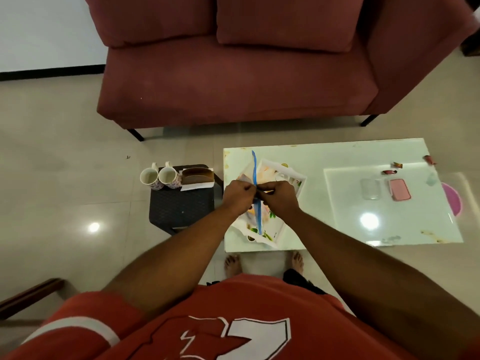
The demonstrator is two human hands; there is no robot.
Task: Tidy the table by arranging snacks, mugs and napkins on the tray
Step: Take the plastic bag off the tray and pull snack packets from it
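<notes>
While both hands pinch blue zip strip of snack bag [255, 178] at frame centre, over tray [298, 178]: left hand [237, 192], right hand [279, 194] clenched on seal. Advice: press seal along its full length. 2 mugs [161, 176] left, on stool [181, 206].

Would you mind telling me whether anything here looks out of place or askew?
Yes: the tray sits askew to the table edges, three snack wrappers lie scattered at the far right, and both mugs stand off the table on the dark stool.
</notes>
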